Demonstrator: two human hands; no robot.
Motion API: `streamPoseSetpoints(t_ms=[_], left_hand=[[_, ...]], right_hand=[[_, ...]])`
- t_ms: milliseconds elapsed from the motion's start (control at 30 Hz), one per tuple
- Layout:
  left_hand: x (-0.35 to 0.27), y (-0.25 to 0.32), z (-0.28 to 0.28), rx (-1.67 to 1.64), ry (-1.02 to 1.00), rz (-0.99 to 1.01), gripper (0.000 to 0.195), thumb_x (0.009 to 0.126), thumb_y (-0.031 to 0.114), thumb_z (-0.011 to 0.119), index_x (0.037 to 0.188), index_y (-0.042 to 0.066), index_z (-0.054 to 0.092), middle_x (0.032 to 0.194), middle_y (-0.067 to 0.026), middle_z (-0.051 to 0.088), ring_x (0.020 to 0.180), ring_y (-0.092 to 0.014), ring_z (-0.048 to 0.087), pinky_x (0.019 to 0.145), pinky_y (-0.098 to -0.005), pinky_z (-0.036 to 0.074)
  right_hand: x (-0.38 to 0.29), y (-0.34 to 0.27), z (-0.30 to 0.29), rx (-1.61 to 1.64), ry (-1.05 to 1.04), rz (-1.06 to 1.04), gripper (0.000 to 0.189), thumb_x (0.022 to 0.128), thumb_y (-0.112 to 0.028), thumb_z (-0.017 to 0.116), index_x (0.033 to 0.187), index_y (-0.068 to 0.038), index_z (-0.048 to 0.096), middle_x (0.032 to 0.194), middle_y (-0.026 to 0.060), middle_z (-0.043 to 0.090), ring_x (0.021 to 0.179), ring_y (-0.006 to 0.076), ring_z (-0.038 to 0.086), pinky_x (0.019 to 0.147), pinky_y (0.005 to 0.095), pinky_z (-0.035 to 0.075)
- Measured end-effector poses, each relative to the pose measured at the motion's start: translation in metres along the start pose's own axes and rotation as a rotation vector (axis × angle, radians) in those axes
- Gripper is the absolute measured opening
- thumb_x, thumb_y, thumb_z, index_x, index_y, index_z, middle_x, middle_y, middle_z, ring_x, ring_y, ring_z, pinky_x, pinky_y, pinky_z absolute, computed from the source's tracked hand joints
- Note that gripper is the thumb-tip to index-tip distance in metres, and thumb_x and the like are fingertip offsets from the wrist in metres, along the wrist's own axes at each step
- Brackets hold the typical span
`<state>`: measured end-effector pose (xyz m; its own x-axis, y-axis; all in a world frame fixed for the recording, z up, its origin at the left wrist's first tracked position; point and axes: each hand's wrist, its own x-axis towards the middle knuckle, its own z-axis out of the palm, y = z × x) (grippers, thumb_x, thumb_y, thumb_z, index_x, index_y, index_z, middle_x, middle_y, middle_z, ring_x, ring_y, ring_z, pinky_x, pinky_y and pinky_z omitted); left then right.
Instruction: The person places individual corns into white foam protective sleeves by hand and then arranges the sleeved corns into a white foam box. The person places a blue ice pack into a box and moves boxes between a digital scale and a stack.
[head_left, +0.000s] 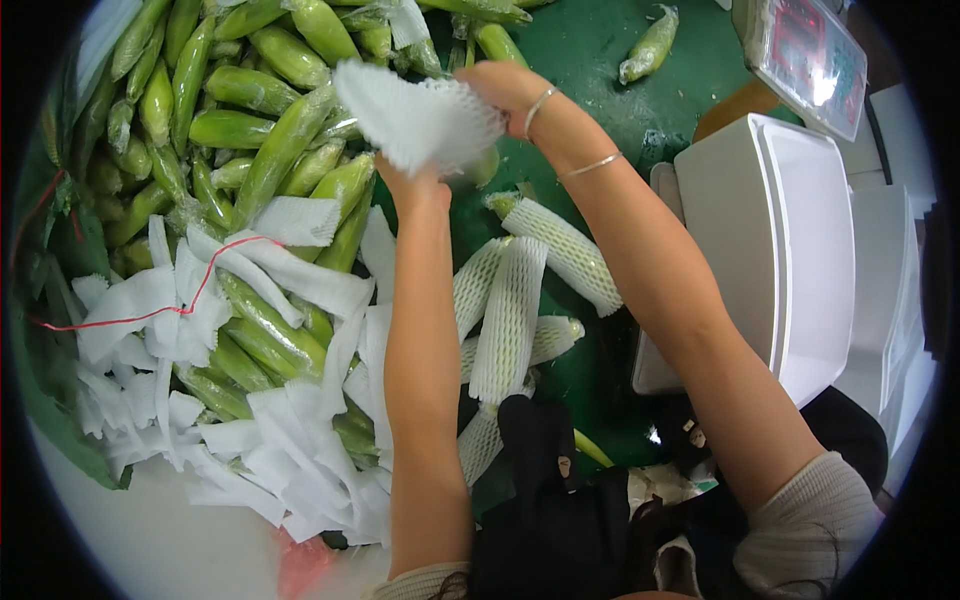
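A white foam net sleeve (420, 120) spreads between my hands, blurred by motion. My right hand (491, 94), with a bangle at the wrist, pinches its right end. My left hand (412, 184) is beneath the sleeve's lower edge; its fingers are hidden, so its grip cannot be made out. Just right of it shows a blurred pale green rounded thing (486, 166), possibly a corn tip. Several ears of corn in foam net sleeves (510, 322) lie between my forearms. To the left is a heap of film-wrapped green corn ears (247, 90).
Loose flat foam sleeves (300, 435) cover the heap's near part, with a red string (202, 281) across them. White foam boxes (739, 225) stand at right, below a digital scale (802, 60). One wrapped ear (649, 45) lies apart on the green tabletop (577, 45).
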<state>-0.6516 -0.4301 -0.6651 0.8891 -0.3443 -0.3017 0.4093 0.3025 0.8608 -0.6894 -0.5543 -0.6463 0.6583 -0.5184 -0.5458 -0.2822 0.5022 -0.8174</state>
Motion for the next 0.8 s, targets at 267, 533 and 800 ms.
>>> streamPoseSetpoints(t_ms=[267, 533, 800], left_hand=[[0.032, -0.123, -0.059, 0.451, -0.050, 0.210, 0.025, 0.088, 0.020, 0.056, 0.074, -0.001, 0.057, 0.071, -0.0018, 0.055, 0.062, -0.009, 0.046, 0.058, -0.0248, 0.040], [-0.084, -0.031, -0.031, 0.572, -0.345, 0.574, 0.034, 0.093, 0.020, 0.046, 0.121, 0.001, 0.047, 0.123, -0.0164, 0.047, 0.117, -0.029, 0.040, 0.100, -0.0372, 0.030], [-0.055, -0.003, -0.139, 1.695, 0.161, 0.700, 0.038, 0.078, 0.018, 0.064, 0.109, 0.000, 0.051, 0.110, -0.0148, 0.053, 0.097, -0.033, 0.054, 0.082, -0.0428, 0.044]], right_hand=[[0.027, 0.151, -0.054, -0.346, 0.230, -0.215, 0.048, 0.078, -0.039, 0.060, 0.099, 0.004, 0.062, 0.097, 0.0173, 0.064, 0.087, 0.0272, 0.062, 0.074, 0.0348, 0.048], [-0.116, 0.054, -0.037, 0.282, -0.153, -0.003, 0.066, 0.077, -0.022, 0.065, 0.134, -0.004, 0.037, 0.111, 0.0095, 0.055, 0.098, 0.0163, 0.055, 0.083, 0.0271, 0.044], [-0.202, 0.174, -0.047, -0.846, 0.182, -0.503, 0.078, 0.073, -0.021, 0.065, 0.138, -0.002, 0.026, 0.132, 0.0246, 0.035, 0.119, 0.0365, 0.037, 0.100, 0.0432, 0.030]])
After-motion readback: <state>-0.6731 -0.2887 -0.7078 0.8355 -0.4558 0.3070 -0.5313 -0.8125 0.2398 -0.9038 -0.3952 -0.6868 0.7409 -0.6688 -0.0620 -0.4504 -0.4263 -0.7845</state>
